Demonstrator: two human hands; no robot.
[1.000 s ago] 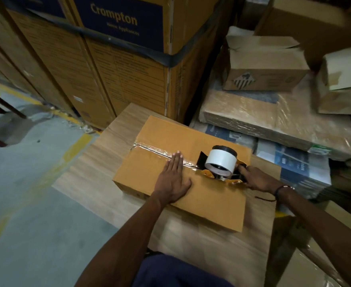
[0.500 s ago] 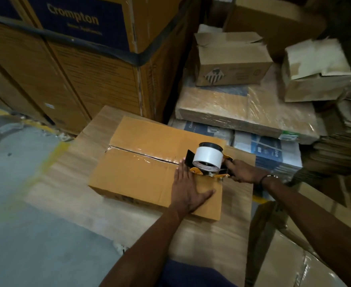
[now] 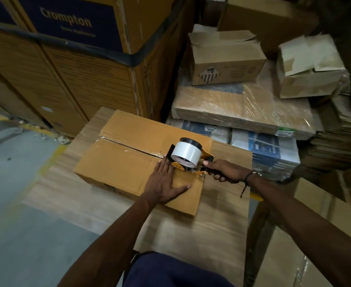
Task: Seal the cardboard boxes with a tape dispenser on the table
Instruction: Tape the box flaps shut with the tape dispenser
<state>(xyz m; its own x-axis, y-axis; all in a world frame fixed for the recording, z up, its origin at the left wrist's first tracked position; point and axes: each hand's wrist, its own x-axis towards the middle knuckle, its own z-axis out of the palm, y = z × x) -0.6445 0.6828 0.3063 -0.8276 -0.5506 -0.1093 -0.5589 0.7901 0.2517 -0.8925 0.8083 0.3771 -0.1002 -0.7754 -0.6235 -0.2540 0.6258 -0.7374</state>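
Head view: box (image 3: 129, 162) mid-frame on tabletop (image 3: 201, 235). Left hand (image 3: 166, 183) flat, spread, near box's right edge. Right hand (image 3: 222, 169) grip curled round dispenser (image 3: 188, 155) handle, at taped seam's right end.

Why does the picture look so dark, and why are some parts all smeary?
Head view: the light is dim, so the stacked boxes look shadowy; the corners are smeared, like the torn box at top right; the tape on the cardboard box shines with small glints; the tape dispenser and both hands, left and right, look fairly sharp; straight edges bend from the wide lens.
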